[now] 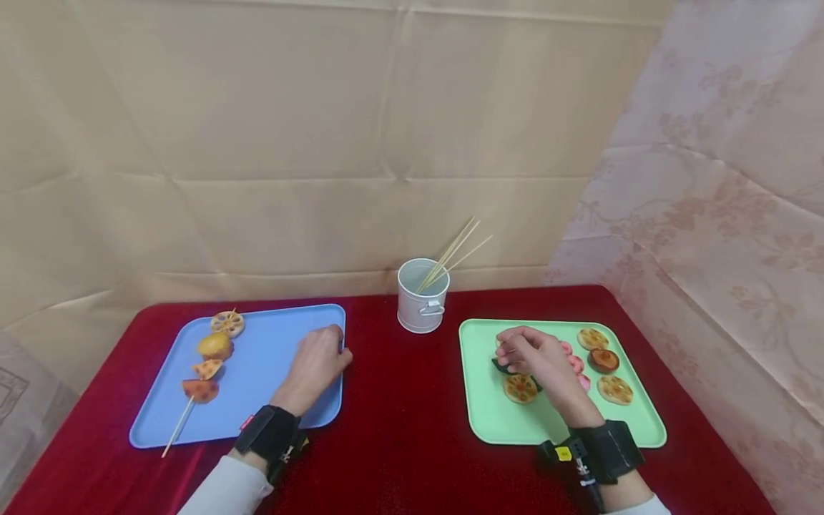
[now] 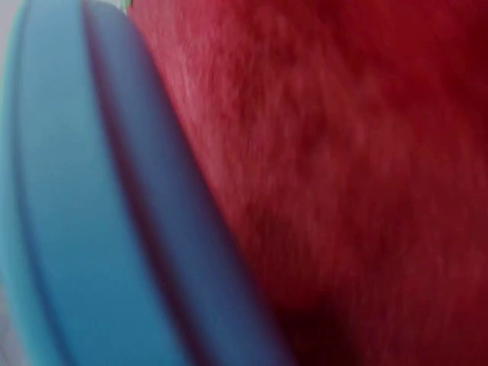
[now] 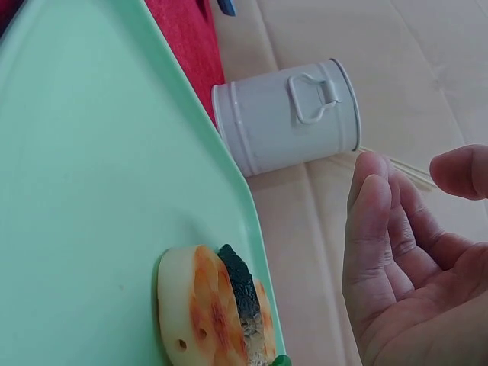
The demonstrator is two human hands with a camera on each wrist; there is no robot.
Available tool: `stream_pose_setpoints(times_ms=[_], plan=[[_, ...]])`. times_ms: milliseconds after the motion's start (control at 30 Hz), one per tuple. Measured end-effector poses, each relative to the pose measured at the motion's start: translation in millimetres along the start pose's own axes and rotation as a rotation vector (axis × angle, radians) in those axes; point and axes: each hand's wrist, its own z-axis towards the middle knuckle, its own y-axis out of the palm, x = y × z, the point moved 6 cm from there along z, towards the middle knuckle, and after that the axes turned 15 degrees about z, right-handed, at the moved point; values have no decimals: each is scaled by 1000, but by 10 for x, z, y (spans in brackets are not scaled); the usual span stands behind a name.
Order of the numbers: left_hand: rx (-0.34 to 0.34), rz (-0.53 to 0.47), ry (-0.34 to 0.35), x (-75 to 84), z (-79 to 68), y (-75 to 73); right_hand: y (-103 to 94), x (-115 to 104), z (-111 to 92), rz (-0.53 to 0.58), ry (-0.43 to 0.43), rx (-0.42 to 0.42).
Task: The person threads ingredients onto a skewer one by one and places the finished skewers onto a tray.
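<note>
Over the right edge of the blue tray is my left hand, its fingers bent and its thumb by the rim. Whether it grips the rim is hidden, and the left wrist view shows no fingers. A skewer on that tray carries a lotus root slice, a yellow piece, a spotted wedge and a reddish-brown half-round. My right hand hovers above the green tray; the right wrist view shows bent fingers, a gap to the thumb and nothing held. Below lies a browned lotus root slice beside a dark green piece.
A white bucket with several thin sticks leaning in it stands between the trays. The green tray also bears pink pieces, a brown mushroom-like cap and browned slices. Red cloth covers the table.
</note>
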Motion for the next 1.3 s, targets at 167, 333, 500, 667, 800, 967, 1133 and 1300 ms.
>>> stream_pose_setpoints(times_ms=[167, 333, 500, 667, 800, 967, 1133, 1300], plan=[[3, -32, 5, 116, 10, 94, -2, -1, -7, 1, -10, -3], [37, -34, 30, 215, 4, 161, 2, 14, -16, 8, -17, -2], [16, -9, 25, 243, 7, 207, -2, 14, -35, 15, -23, -8], [-99, -17, 20, 248, 34, 202, -24, -7, -52, 8, -36, -4], [-153, -24, 8, 270, 31, 108, -39, -38, -55, -7, -38, 6], [-89, -78, 11, 337, 11, -104, 53, -150, 31, -100, -81, -11], [-66, -144, 27, 350, -47, -238, 218, -442, 262, -259, -229, -13], [-62, -187, 8, 289, -130, -286, 314, -735, 590, -338, -361, 33]])
